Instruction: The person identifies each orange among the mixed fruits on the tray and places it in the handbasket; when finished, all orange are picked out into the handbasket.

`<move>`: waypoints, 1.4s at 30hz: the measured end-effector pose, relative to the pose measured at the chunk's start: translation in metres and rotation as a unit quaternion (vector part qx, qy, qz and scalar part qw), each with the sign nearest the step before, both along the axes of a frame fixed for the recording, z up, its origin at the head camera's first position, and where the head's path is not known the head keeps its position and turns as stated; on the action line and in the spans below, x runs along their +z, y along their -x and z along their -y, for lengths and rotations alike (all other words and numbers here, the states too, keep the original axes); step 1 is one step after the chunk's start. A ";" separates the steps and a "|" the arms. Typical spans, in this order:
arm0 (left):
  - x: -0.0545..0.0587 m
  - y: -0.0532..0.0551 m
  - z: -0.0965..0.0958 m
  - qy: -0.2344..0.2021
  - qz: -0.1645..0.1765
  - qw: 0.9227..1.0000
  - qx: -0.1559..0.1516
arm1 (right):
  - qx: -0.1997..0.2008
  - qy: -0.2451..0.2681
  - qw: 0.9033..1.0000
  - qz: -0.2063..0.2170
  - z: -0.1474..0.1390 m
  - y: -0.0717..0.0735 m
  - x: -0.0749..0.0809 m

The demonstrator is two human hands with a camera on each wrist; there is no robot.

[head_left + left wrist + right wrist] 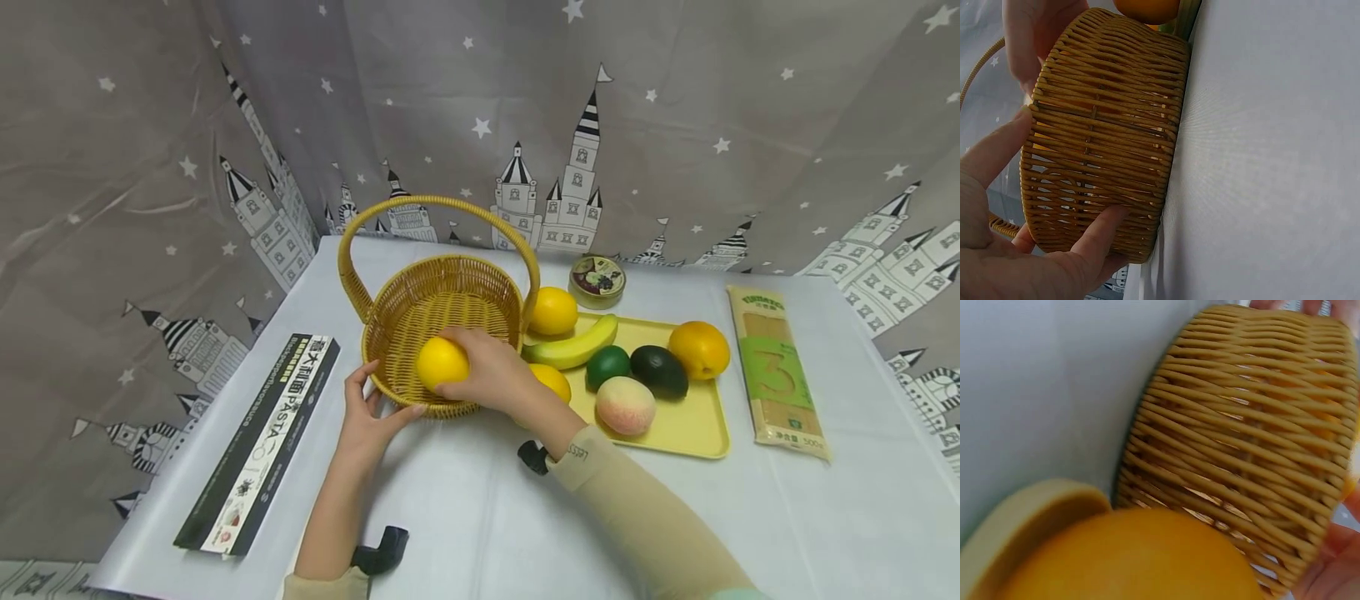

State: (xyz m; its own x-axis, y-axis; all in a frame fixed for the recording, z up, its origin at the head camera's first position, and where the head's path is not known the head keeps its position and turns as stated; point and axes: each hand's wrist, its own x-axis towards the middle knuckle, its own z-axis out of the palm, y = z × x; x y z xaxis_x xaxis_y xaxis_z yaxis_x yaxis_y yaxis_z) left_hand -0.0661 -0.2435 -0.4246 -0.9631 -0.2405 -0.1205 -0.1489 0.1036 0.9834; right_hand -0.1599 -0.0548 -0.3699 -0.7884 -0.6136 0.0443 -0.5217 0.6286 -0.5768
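A round yellow-orange fruit, like an orange (441, 365), is held in my right hand (487, 371) inside the wicker basket (457, 271), near its front wall. The fingers lie over the fruit's top and right side. My left hand (369, 433) grips the front left of the basket. In the left wrist view its thumb (997, 147) reaches the rim, while a finger (1100, 234) lies along the woven outer wall (1104, 125). Seen from the right wrist, another orange (1141, 556) fills the foreground by the basket wall (1241, 444).
Right of the basket, a yellow tray (693, 433) carries a banana (573, 346), a peach (625, 406), an avocado (659, 372), a green fruit (607, 367) and several oranges (699, 350). A round tin (597, 279) stands behind. Pasta box (258, 446) left; noodle packet (776, 371) right.
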 end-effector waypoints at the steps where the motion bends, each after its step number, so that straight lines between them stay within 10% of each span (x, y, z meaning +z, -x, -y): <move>1: 0.000 0.000 0.000 0.001 0.000 1.000 0.000 | 0.002 -0.006 1.000 0.001 0.002 0.001 -0.002; 22: 0.002 -0.002 -0.001 -0.006 0.002 1.000 -0.005 | 0.005 -0.093 0.996 0.014 0.015 0.000 -0.008; 42: 0.003 0.000 -0.002 -0.007 0.024 1.000 -0.001 | 0.004 -0.073 0.997 0.010 -0.004 -0.007 0.016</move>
